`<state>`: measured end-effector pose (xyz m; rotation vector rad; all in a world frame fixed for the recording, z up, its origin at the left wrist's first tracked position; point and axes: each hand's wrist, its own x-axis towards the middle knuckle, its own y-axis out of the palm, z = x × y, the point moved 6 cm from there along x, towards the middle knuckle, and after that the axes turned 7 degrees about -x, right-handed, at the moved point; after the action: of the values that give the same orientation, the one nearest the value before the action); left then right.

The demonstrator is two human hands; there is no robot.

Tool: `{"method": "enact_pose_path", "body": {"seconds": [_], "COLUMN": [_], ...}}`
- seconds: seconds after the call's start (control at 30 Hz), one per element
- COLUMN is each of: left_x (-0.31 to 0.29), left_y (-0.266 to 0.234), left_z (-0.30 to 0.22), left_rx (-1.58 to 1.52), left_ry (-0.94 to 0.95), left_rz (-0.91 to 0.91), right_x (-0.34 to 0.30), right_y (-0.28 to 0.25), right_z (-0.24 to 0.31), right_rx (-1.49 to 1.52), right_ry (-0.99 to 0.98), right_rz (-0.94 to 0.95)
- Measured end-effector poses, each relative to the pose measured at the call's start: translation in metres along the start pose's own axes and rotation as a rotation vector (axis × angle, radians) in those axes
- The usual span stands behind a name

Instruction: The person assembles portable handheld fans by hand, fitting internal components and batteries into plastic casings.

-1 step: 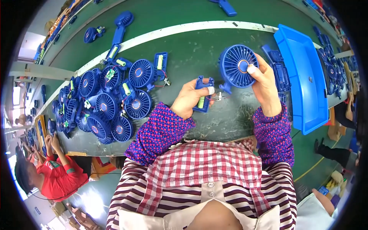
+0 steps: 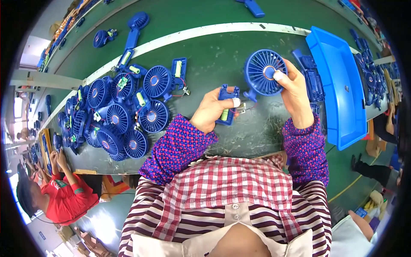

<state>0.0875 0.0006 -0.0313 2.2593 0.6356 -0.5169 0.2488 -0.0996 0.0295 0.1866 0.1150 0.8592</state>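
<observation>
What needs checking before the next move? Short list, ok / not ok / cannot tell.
1. Left hand holding the handle shell: ok, thumb laid across it.
2. Right hand holding the fan head: ok, thumb on the front near the hub.
3. Green cell inside the handle shell: ok, partly visible below the thumb.
4. Fan head seated on the handle shell: not ok, the two bodies are apart.
5. Handle shell covered: not ok, its inside is exposed.
6. Wiring at the small pale part beside the shell sound: cannot tell, too fine to make out.
</observation>
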Motion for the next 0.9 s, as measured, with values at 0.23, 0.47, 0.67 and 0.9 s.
{"method": "enact_pose_path", "body": {"seconds": [0.23,0.47,0.67,0.9], "left_x": [-0.008,-0.003,0.007,0.008], "left_y": [0.016,0.023,0.011,-0.01], "left_z": [-0.003,-0.014,-0.018,-0.027], "left_rx": [0.197,0.284,0.2,-0.033], "left_ry": [0.108,0.226,0.293,0.148], "left_rz": [0.112,0.123,0.029,-0.105], "right_x": [0.014,0.024,0.032,-0.042], "right_y": [0.02,0.015,0.022,0.046], "right_z": [-0.019,-0.033,-0.04,-0.004], "right_rx": [-0.158,-0.113,-0.193,-1.158], "right_ry": [0.013,0.052,0.03,-0.906], "right_rz": [0.054,0.147,0.122,0.045]}}
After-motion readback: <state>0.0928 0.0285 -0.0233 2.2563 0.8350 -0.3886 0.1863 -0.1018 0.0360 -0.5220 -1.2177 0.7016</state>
